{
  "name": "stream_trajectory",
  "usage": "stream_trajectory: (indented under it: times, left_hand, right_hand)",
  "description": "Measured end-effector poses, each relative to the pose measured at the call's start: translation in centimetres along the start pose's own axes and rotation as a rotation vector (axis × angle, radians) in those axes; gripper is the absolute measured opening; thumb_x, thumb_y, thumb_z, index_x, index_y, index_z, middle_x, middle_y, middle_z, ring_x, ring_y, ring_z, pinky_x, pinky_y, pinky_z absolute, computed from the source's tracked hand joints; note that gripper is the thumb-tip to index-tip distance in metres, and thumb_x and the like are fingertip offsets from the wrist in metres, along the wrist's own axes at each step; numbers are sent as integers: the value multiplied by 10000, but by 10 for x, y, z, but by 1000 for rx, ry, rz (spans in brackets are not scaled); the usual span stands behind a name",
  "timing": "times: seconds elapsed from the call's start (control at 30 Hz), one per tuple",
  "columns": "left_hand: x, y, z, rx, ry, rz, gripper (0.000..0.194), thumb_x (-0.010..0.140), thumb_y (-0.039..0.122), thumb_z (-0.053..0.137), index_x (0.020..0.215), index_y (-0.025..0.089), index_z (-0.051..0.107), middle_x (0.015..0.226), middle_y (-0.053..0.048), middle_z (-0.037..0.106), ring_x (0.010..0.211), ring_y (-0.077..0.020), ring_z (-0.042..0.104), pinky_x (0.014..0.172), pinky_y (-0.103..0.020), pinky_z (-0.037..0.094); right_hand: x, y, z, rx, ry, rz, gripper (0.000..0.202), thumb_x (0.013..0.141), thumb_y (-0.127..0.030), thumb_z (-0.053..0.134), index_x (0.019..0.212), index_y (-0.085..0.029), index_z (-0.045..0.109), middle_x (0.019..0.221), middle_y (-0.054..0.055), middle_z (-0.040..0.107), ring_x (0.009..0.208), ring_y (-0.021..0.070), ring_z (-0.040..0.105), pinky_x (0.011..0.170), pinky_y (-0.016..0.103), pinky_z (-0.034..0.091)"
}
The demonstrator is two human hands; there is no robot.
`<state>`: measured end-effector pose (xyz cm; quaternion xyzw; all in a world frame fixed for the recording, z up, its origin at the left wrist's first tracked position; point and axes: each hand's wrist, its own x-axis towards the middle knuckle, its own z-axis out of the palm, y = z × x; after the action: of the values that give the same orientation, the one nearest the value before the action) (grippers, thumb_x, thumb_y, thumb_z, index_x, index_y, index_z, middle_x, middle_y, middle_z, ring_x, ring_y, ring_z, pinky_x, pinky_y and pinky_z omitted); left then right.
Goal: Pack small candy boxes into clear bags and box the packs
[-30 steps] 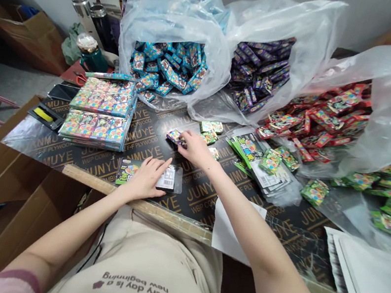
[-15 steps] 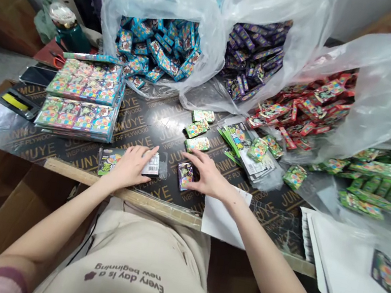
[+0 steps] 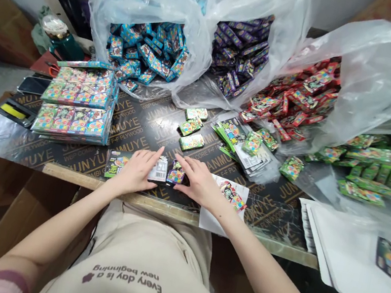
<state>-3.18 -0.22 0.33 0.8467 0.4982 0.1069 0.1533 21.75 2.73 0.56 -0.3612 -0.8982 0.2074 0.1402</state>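
My left hand [image 3: 136, 169] lies across a flat printed packet [image 3: 160, 173], thumb along the near edge and fingers over the far side, holding it on the table. The packet's green-and-black end shows left of the hand, and a barcode shows at its right end. My right hand [image 3: 195, 180] has its thumb and fingers around a small purple box [image 3: 175, 172], which sits right against the packet's right end. Behind the hands lie several small green boxes [image 3: 192, 141]. To the right, a red box [image 3: 232, 196] rests on white paper [image 3: 218, 220], beside my right wrist.
Clear bags of blue boxes [image 3: 151, 54], purple boxes [image 3: 240, 49] and red boxes [image 3: 311, 93] line the back. Loose green boxes [image 3: 375, 166] spread at right. Stacked filled packs [image 3: 72, 118] stand left. Printed cards [image 3: 236, 136] lie right of centre. The wooden table edge [image 3: 98, 187] runs in front.
My right hand has slid left with the purple box, bringing it up to the packet. A red box on the white paper now shows beside my right wrist. The view has shifted slightly.
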Motion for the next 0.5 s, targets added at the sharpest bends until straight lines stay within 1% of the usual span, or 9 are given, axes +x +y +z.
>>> stream_trajectory:
  times: [0.1, 0.2, 0.27, 0.33, 0.37, 0.4, 0.43, 0.5]
  left_hand:
    - [2, 1, 0, -54, 45, 34, 1180, 653, 303, 763, 1520, 166, -26, 1234, -147, 545, 1139, -312, 506, 986, -446, 398]
    - [3, 2, 1, -104, 37, 72, 1181, 654, 296, 765, 1525, 186, -26, 1250, -141, 538, 1133, -311, 504, 989, -454, 403]
    - [3, 2, 1, -120, 47, 70, 1180, 660, 305, 765, 1526, 194, -28, 1251, -138, 537, 1127, -314, 503, 986, -464, 407]
    - [5, 2, 0, -122, 71, 53, 1177, 667, 313, 763, 1527, 193, -32, 1251, -140, 536, 1121, -316, 503, 980, -470, 409]
    - [5, 2, 0, -121, 79, 49, 1176, 669, 315, 763, 1527, 192, -33, 1254, -140, 534, 1120, -316, 502, 979, -472, 409]
    - [6, 2, 1, -122, 82, 51, 1176, 672, 315, 763, 1527, 192, -34, 1255, -140, 533, 1121, -316, 501, 978, -472, 410]
    - [7, 2, 1, -123, 81, 55, 1175, 674, 314, 762, 1527, 193, -37, 1255, -139, 533, 1122, -316, 499, 977, -471, 410]
    - [9, 2, 3, -130, 76, 62, 1171, 681, 316, 759, 1528, 194, -41, 1253, -137, 535, 1116, -312, 500, 971, -463, 415]
  right_hand:
    - [1, -5, -2, 69, -31, -38, 861, 785, -335, 721, 1495, -208, 252, 1381, 165, 511, 1233, 322, 493, 977, 477, 423]
    - [2, -3, -1, 147, -50, -81, 840, 808, -385, 700, 1495, -233, 243, 1427, 146, 481, 1293, 301, 456, 1005, 467, 384]
    - [2, -1, 1, 166, 8, -69, 870, 773, -495, 714, 1480, -228, 281, 1437, 156, 471, 1312, 309, 439, 1016, 468, 354]
    - [1, -3, 4, 169, 131, 3, 903, 727, -589, 714, 1454, -213, 331, 1371, 164, 538, 1269, 314, 476, 1014, 470, 328]
    - [0, -5, 5, 178, 173, 36, 886, 738, -601, 697, 1448, -210, 339, 1315, 155, 588, 1236, 306, 503, 1011, 469, 317]
    - [-1, -7, 6, 199, 178, 49, 841, 778, -589, 665, 1450, -209, 331, 1261, 141, 629, 1203, 290, 527, 1010, 464, 310]
    - [-1, -9, 5, 226, 145, 36, 776, 832, -558, 620, 1456, -212, 317, 1228, 126, 653, 1179, 270, 546, 1009, 455, 309]
    - [3, -5, -1, 246, 57, -6, 622, 918, -485, 520, 1452, -232, 325, 1247, 103, 649, 1166, 238, 559, 1011, 443, 313]
